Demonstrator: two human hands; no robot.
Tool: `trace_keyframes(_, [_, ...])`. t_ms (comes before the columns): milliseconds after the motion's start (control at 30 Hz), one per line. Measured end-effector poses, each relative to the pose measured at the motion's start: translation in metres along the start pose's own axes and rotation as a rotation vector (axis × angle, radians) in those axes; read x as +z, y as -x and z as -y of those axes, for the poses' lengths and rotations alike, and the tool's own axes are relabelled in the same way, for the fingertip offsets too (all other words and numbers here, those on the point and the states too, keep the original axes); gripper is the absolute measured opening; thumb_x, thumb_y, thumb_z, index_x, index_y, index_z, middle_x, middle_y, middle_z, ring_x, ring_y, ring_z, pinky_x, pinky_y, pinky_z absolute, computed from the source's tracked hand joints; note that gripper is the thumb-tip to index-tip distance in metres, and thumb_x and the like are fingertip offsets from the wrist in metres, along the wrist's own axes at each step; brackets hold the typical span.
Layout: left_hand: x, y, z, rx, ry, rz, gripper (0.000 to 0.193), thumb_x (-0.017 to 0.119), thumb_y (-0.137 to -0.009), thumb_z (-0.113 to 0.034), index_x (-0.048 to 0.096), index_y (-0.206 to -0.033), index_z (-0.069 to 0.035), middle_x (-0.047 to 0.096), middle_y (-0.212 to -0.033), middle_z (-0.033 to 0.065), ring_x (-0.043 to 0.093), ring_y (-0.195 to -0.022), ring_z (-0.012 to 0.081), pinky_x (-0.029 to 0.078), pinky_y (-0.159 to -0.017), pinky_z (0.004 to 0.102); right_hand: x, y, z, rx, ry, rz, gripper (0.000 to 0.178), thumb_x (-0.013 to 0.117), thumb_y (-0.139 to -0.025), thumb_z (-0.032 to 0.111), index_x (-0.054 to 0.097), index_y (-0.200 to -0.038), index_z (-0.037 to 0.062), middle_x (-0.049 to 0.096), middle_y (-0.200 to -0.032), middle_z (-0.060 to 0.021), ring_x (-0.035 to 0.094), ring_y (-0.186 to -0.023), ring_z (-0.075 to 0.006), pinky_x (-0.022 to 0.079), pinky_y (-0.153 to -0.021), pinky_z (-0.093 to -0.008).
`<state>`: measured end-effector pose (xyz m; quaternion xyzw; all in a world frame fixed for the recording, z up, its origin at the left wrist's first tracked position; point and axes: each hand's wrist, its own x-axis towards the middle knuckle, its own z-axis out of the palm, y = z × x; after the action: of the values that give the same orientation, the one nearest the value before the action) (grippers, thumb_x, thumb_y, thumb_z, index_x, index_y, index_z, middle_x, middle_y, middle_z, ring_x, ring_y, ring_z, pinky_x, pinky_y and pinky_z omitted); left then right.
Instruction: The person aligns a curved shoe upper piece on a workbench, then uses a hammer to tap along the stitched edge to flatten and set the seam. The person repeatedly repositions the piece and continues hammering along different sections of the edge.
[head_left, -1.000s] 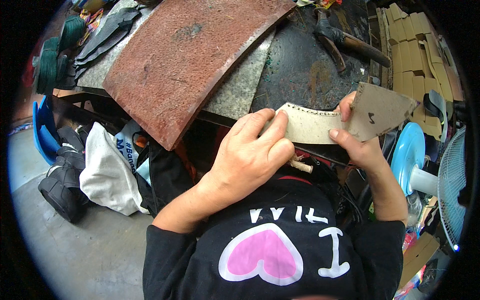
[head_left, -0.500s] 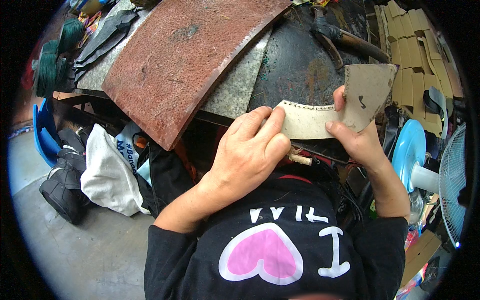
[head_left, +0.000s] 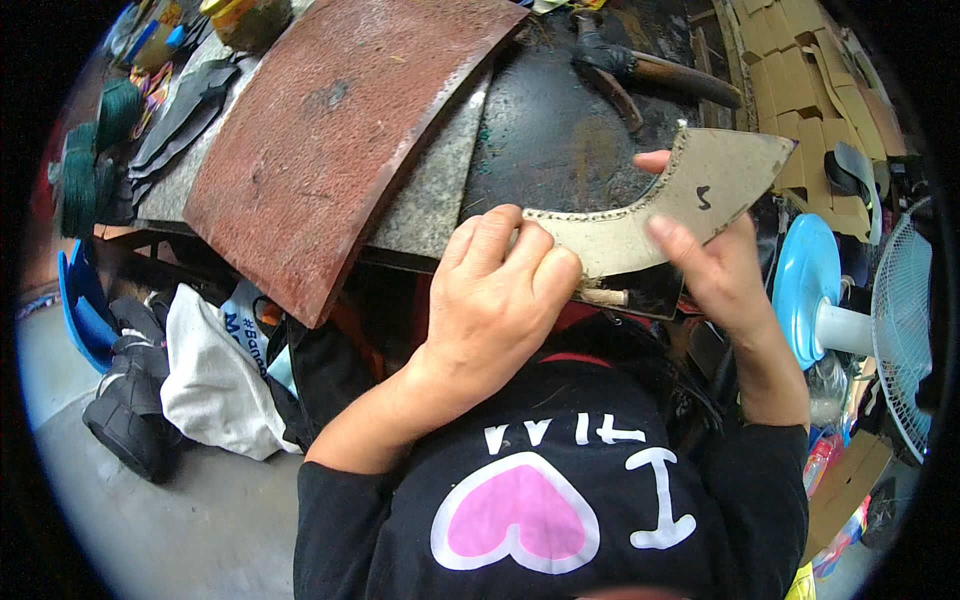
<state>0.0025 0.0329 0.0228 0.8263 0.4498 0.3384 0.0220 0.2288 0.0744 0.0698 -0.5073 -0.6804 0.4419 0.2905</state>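
A curved, beige shoe-upper piece (head_left: 625, 235) is stretched between my two hands over the table's front edge. Small stitches or holes run along its inner curve, and its wider right part bears a dark handwritten mark. My left hand (head_left: 500, 290) pinches the left end, fingers bent over it and hiding that tip. On the other side, my right hand (head_left: 715, 265) grips the wider part with the thumb on the upper face. One right finger shows beyond the stitched edge; the others are hidden behind the piece.
A reddish-brown slab (head_left: 330, 130) lies on a grey speckled stone (head_left: 430, 185) at left. Farther back on the dark tabletop is a hammer-like tool (head_left: 650, 72). Dark cut pieces (head_left: 190, 110) and green thread spools (head_left: 85, 180) sit far left; a blue-white fan (head_left: 810, 300) stands right.
The upper piece has opened out: its right part, folded upward before, now continues the curve more flatly. My right thumb has shifted on it. The whole view has slid slightly.
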Motion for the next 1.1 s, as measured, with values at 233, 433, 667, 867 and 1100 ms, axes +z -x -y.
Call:
trace_keyframes(233, [0.000,-0.001,0.002,-0.006,0.083,0.065,0.017,0.063,-0.073,-0.013,0.055,-0.087,-0.007,0.064,-0.111,0.0125,0.059,-0.101,0.0321,0.047,-0.090,0.0441,-0.021,0.003,-0.033,0.079,0.441,-0.115,0.035,0.075,-0.085,0.031,0.075,-0.103,0.0003,0.075,-0.092,-0.0185,0.074,-0.084,-0.0287,0.056,-0.077,-0.0358])
trace_keyframes(433, [0.001,-0.004,-0.001,0.066,0.063,0.079,0.018,0.065,-0.073,-0.014,0.055,-0.085,-0.006,0.064,-0.110,0.0193,0.063,-0.103,0.0323,0.050,-0.088,0.0430,-0.017,0.001,-0.041,0.030,0.187,-0.152,0.033,0.074,-0.088,0.024,0.071,-0.110,0.0004,0.076,-0.094,-0.0116,0.072,-0.087,-0.0226,0.055,-0.082,-0.0345])
trace_keyframes(667, [0.005,-0.006,-0.002,0.072,0.009,0.129,0.013,0.062,-0.077,-0.017,0.056,-0.085,-0.009,0.064,-0.108,0.0151,0.060,-0.101,0.0274,0.045,-0.088,0.0417,-0.046,-0.004,-0.048,0.218,-0.388,-0.274,0.018,0.073,-0.092,0.021,0.065,-0.103,0.0092,0.067,-0.085,0.0031,0.055,-0.068,-0.0034,0.044,-0.062,-0.0195])
trace_keyframes(867, [0.004,-0.010,-0.001,0.055,-0.006,0.158,0.012,0.061,-0.078,-0.016,0.054,-0.086,-0.010,0.063,-0.102,0.0080,0.058,-0.096,0.0238,0.043,-0.088,0.0415,-0.058,-0.011,-0.064,0.171,-0.190,-0.166,0.013,0.072,-0.090,0.017,0.065,-0.088,0.0062,0.062,-0.075,0.0035,0.052,-0.067,-0.0036,0.043,-0.062,-0.0216])
trace_keyframes(1100, [0.001,-0.011,0.001,0.048,0.002,0.171,0.013,0.063,-0.078,-0.015,0.054,-0.087,-0.010,0.063,-0.103,0.0067,0.057,-0.094,0.0234,0.042,-0.087,0.0408,-0.057,-0.020,-0.075,0.240,-0.186,-0.135,0.016,0.071,-0.089,0.018,0.057,-0.084,0.0117,0.060,-0.075,0.0055,0.046,-0.061,0.0005,0.034,-0.053,-0.0177])
